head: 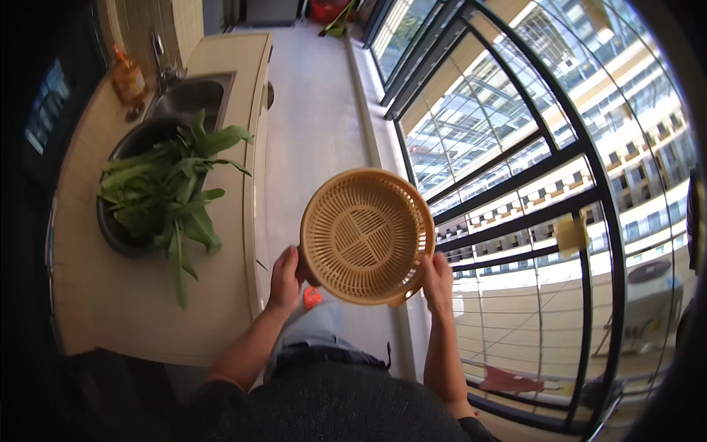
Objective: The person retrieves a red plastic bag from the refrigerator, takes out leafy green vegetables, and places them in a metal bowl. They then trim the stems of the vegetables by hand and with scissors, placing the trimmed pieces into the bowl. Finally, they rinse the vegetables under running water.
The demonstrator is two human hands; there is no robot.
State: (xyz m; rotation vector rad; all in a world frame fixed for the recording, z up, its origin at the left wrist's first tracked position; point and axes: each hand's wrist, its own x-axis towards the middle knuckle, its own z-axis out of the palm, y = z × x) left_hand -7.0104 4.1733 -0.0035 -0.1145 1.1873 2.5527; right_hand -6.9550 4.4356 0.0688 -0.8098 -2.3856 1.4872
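A round tan plastic colander (364, 237) is held out in front of my body, its slotted inside facing up at me. My left hand (286, 279) grips its left rim, and my right hand (437, 280) grips the right rim near a small handle with a hole. The colander holds nothing. To the left, a dark round basin (128, 247) stands on the countertop, heaped with leafy green vegetables (171, 193). Some long leaves hang over the basin's edge onto the counter.
Behind the basin is a steel sink (193, 96) with a chrome faucet (160, 61). An orange bottle (128, 77) stands beside it on the pale countertop (127, 309). On the right are dark-framed windows (602, 221) with wire grating.
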